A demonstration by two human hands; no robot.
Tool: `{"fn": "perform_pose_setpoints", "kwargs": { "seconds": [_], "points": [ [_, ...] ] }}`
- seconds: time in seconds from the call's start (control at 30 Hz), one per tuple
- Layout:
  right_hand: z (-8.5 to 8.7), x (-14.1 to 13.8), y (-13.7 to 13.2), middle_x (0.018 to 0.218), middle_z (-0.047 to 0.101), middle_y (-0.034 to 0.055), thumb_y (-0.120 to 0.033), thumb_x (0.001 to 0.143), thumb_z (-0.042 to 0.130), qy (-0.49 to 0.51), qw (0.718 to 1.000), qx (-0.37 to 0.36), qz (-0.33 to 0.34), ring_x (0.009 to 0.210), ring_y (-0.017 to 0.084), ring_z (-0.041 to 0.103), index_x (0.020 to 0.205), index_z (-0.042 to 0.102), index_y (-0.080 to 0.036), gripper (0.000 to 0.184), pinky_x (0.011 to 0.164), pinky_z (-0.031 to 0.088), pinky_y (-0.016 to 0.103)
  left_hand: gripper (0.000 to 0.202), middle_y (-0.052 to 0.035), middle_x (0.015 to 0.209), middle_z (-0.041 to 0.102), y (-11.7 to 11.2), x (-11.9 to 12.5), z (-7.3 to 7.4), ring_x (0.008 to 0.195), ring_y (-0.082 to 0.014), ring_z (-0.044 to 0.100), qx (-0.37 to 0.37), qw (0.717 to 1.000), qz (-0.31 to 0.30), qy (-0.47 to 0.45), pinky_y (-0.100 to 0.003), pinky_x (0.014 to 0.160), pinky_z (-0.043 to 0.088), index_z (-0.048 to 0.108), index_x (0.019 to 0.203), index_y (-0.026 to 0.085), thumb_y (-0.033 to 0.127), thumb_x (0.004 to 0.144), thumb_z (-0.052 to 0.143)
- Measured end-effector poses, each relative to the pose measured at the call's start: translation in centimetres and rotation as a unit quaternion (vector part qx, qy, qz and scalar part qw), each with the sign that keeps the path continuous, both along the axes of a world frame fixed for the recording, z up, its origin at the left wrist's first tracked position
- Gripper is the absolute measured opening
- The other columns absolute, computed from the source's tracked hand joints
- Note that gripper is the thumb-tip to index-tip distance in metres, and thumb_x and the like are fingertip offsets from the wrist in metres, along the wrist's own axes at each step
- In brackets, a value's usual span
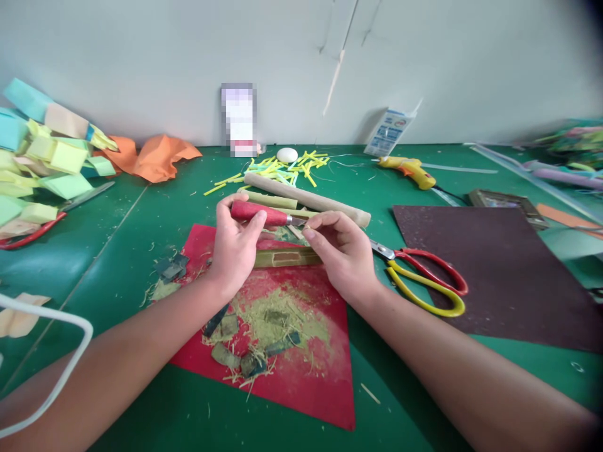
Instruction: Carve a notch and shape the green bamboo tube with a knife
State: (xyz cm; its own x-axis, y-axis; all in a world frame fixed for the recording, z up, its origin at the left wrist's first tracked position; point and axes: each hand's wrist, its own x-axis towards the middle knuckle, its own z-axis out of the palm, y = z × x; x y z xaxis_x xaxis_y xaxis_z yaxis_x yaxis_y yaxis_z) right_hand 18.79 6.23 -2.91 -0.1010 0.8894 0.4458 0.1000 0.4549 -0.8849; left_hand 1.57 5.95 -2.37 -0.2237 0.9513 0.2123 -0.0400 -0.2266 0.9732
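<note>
My left hand [234,252] is closed round the red handle of a small knife [259,213], whose short blade points right. At the blade's tip my right hand [347,256] has thumb and forefinger pinched together; what is between them is too small to make out. Below the knife lies a greenish hollow stalk, apparently bamboo [287,258], with a rectangular opening cut in its upper side. It rests across a red sheet [330,376]. Pale shavings and dust [287,314] and several dark green chips [254,364] are scattered over the sheet.
A pale tube [306,198] lies behind my hands, near yellow strips [268,169] and a white egg-shaped object [287,155]. Red-and-yellow-handled scissors [424,276] overlap a dark sheet [485,276] at right. A yellow glue gun [409,171] is farther back. Folded papers [56,157] crowd the left.
</note>
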Motion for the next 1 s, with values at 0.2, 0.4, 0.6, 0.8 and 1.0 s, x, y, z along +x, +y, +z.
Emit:
{"fn": "perform_pose_setpoints", "kwargs": {
  "seconds": [0.2, 0.4, 0.6, 0.8, 1.0],
  "points": [
    [0.4, 0.3, 0.0, 0.089, 0.072, 0.0032, -0.025, 0.086, 0.063, -0.104, 0.991, -0.001, -0.090, 0.082, 0.016, 0.065, 0.087, 0.069, -0.019, 0.009, 0.079, 0.052, 0.033, 0.042, -0.0013, 0.100, 0.059, 0.5, -0.1, -0.6, 0.070, -0.0135, 0.070, 0.031, 0.998, 0.004, -0.050, -0.027, 0.062, 0.062, 0.040, 0.111, 0.024, 0.030, 0.082, 0.070],
    [0.1, 1.2, 0.9, 0.095, 0.071, 0.0057, -0.020, 0.079, 0.065, -0.160, 0.970, -0.012, -0.181, 0.082, 0.019, 0.062, 0.095, 0.070, -0.019, 0.017, 0.077, 0.052, 0.036, 0.040, 0.0002, 0.092, 0.063, 0.5, -0.3, -0.4, 0.067, -0.0139, 0.070, 0.034, 0.998, -0.009, -0.057, -0.029, 0.064, 0.063, 0.041, 0.110, 0.023, 0.028, 0.083, 0.069],
    [0.6, 1.7, 0.6, 0.093, 0.070, 0.0087, -0.033, 0.083, 0.065, -0.293, 0.946, 0.102, -0.095, 0.092, 0.024, 0.063, 0.088, 0.069, -0.018, 0.016, 0.085, 0.051, 0.041, 0.039, -0.0005, 0.091, 0.062, 0.9, -1.5, 0.1, 0.065, -0.0129, 0.067, 0.063, 0.998, 0.015, -0.012, -0.026, 0.056, 0.058, 0.044, 0.111, 0.025, 0.028, 0.082, 0.070],
    [1.1, 1.6, 0.3, 0.098, 0.068, 0.0120, -0.048, 0.077, 0.069, -0.455, 0.881, 0.115, 0.053, 0.093, 0.028, 0.062, 0.099, 0.071, -0.015, 0.039, 0.085, 0.050, 0.043, 0.046, -0.0006, 0.089, 0.063, 1.6, -3.5, 0.9, 0.069, -0.0153, 0.065, 0.143, 0.984, 0.056, 0.092, -0.029, 0.057, 0.056, 0.043, 0.117, 0.028, 0.037, 0.082, 0.071],
    [0.8, 1.4, 0.7, 0.095, 0.067, 0.0111, -0.030, 0.077, 0.067, -0.466, 0.873, 0.121, 0.072, 0.092, 0.026, 0.060, 0.098, 0.069, -0.014, 0.027, 0.082, 0.049, 0.041, 0.044, 0.0014, 0.084, 0.064, 0.9, -3.6, 1.4, 0.074, -0.0162, 0.066, 0.217, 0.956, 0.028, 0.197, -0.036, 0.073, 0.059, 0.041, 0.124, 0.029, 0.041, 0.089, 0.063]
  ]
}}
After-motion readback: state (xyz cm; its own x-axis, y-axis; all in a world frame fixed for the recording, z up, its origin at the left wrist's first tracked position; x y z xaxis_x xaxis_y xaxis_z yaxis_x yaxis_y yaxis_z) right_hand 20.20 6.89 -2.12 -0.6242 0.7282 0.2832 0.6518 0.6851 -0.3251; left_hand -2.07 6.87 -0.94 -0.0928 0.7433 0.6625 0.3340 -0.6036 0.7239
